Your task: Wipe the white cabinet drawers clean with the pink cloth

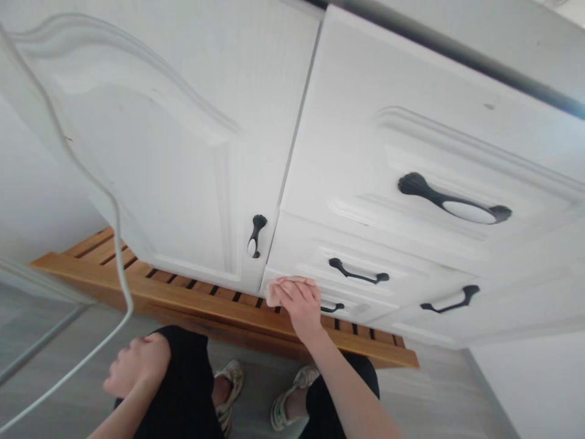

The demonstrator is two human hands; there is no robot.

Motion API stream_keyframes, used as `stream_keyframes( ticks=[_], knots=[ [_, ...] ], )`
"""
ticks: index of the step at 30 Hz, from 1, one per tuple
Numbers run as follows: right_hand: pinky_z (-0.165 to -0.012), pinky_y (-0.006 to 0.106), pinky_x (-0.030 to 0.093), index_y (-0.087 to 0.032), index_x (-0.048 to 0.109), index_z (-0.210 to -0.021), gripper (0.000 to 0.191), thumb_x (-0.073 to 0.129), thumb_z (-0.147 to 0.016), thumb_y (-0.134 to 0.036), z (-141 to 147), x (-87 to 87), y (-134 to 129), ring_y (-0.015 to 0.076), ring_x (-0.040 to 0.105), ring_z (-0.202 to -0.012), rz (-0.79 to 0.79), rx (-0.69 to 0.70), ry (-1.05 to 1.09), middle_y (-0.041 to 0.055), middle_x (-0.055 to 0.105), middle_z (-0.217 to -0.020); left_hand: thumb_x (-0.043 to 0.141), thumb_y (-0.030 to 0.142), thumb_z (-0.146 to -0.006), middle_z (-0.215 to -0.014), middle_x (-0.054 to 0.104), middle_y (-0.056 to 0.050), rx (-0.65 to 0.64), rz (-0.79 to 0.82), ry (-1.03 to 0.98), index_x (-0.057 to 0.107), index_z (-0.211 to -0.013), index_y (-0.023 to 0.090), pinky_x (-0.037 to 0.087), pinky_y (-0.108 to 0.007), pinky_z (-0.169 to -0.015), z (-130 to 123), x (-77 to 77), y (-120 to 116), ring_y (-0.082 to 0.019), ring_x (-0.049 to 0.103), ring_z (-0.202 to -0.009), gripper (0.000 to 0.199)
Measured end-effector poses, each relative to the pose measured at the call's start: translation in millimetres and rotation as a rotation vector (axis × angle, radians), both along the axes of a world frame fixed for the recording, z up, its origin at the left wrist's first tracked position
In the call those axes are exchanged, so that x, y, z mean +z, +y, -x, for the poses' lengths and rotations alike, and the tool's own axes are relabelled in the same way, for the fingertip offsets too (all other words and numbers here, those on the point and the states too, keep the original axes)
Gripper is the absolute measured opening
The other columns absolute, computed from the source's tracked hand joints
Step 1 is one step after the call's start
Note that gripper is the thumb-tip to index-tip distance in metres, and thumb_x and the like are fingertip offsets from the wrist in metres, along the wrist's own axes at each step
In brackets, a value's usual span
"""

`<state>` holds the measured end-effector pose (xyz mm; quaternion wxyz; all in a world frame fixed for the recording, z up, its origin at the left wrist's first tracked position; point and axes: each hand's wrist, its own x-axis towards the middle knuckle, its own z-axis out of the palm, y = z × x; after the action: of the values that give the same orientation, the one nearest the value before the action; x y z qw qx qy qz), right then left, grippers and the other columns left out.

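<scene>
My right hand (301, 302) presses a light pinkish cloth (274, 292) against the lower left corner of the bottom drawer, partly covering that drawer's black handle (333, 307). Most of the cloth is hidden under the fingers. My left hand (137, 366) rests on my left knee with its fingers curled, and nothing shows in it. The white cabinet door (169, 152) and the white drawers (356, 134) are closed. Black handles with white inlays (454, 201) are fixed on them.
A slatted wooden bench (219, 308) runs along the cabinet's base, in front of my knees. A white cable (119, 256) hangs down on the left. Below are my shoes (235, 381) on the grey floor (411, 402).
</scene>
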<state>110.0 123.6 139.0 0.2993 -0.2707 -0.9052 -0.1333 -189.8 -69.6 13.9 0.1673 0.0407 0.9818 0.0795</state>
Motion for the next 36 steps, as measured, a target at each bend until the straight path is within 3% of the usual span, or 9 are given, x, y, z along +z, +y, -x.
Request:
stream_keyframes(
  ticks=[10,13,15,19,21,23,27,31,36],
  knots=[
    [-0.096,0.045,0.035,-0.037,0.072,-0.116,0.034,0.054,-0.094,-0.019,-230.7,-23.0,25.2,0.0251,0.052,-0.100,-0.121,-0.424,-0.038,0.0017,0.073,-0.107,0.025,0.042,-0.092,-0.123,0.063,-0.025,0.010,-0.012,0.018,0.060,-0.125,0.011,0.046,-0.055,-0.085,5.1,-14.7,-5.6,-0.043,0.060,-0.113,0.057],
    [-0.092,0.045,0.038,-0.033,0.076,-0.108,0.036,0.049,-0.090,-0.017,-269.4,-29.6,21.5,0.0273,0.053,-0.105,-0.030,-0.524,0.031,0.0055,0.070,-0.109,0.026,0.042,-0.092,-0.122,0.063,-0.026,0.004,-0.017,0.017,0.061,-0.125,0.010,0.047,-0.055,-0.084,4.1,-11.6,-5.7,-0.044,0.060,-0.112,0.057],
    [-0.087,0.044,0.041,-0.029,0.076,-0.107,0.040,0.045,-0.087,-0.013,-274.7,-32.0,13.6,0.0271,0.055,-0.104,0.034,-0.571,0.138,0.0086,0.068,-0.109,0.023,0.042,-0.093,-0.123,0.062,-0.026,0.011,-0.015,0.016,0.060,-0.124,0.009,0.046,-0.055,-0.085,2.4,-8.8,-3.9,-0.043,0.059,-0.114,0.059],
    [-0.090,0.049,0.044,-0.025,0.072,-0.118,0.044,0.041,-0.089,-0.013,-223.9,-24.4,-12.7,0.0267,0.058,-0.103,0.107,-0.480,0.300,0.0114,0.065,-0.112,0.016,0.043,-0.096,-0.125,0.061,-0.024,0.025,-0.020,0.002,0.060,-0.125,0.009,0.045,-0.054,-0.089,-1.7,-4.4,0.4,-0.042,0.058,-0.116,0.063],
    [-0.093,0.050,0.046,-0.030,0.072,-0.119,0.039,0.046,-0.094,-0.015,-172.6,-11.6,-25.6,0.0259,0.058,-0.107,0.109,-0.315,0.318,0.0096,0.064,-0.114,0.014,0.042,-0.096,-0.126,0.060,-0.023,0.017,-0.036,-0.004,0.060,-0.124,0.009,0.044,-0.052,-0.090,-3.7,-2.1,1.7,-0.041,0.057,-0.118,0.063],
    [-0.097,0.050,0.045,-0.036,0.072,-0.117,0.033,0.060,-0.093,-0.018,-113.9,4.8,-31.8,0.0250,0.057,-0.106,-0.017,-0.255,0.403,0.0072,0.062,-0.108,0.013,0.043,-0.097,-0.127,0.060,-0.022,0.008,-0.051,0.001,0.060,-0.124,0.009,0.044,-0.051,-0.091,-5.9,1.3,2.3,-0.040,0.056,-0.119,0.064],
    [-0.102,0.047,0.039,-0.043,0.064,-0.131,0.045,0.064,-0.093,-0.018,-9.1,23.8,-16.8,0.0243,0.054,-0.110,-0.082,-0.127,0.416,0.0055,0.063,-0.113,0.012,0.042,-0.097,-0.127,0.059,-0.024,0.014,-0.058,0.011,0.060,-0.124,0.007,0.044,-0.053,-0.090,-9.0,10.5,1.0,-0.041,0.057,-0.119,0.065],
    [-0.098,0.039,0.034,-0.042,0.050,-0.145,0.049,0.052,-0.100,-0.023,48.4,1.1,0.7,0.0206,0.056,-0.105,-0.133,-0.066,0.271,0.0019,0.071,-0.114,0.017,0.040,-0.096,-0.126,0.060,-0.024,0.028,-0.059,0.000,0.061,-0.123,0.008,0.046,-0.054,-0.091,-6.0,14.3,-3.4,-0.042,0.058,-0.117,0.061],
    [-0.088,0.035,0.036,-0.043,0.036,-0.152,0.056,0.049,-0.102,-0.024,60.2,-43.4,-2.7,0.0170,0.059,-0.107,0.029,-0.005,0.092,-0.0038,0.069,-0.130,0.020,0.039,-0.095,-0.126,0.061,-0.023,0.042,-0.047,-0.007,0.062,-0.123,0.009,0.047,-0.053,-0.092,-0.4,9.7,-7.7,-0.041,0.059,-0.117,0.059]
  ],
)
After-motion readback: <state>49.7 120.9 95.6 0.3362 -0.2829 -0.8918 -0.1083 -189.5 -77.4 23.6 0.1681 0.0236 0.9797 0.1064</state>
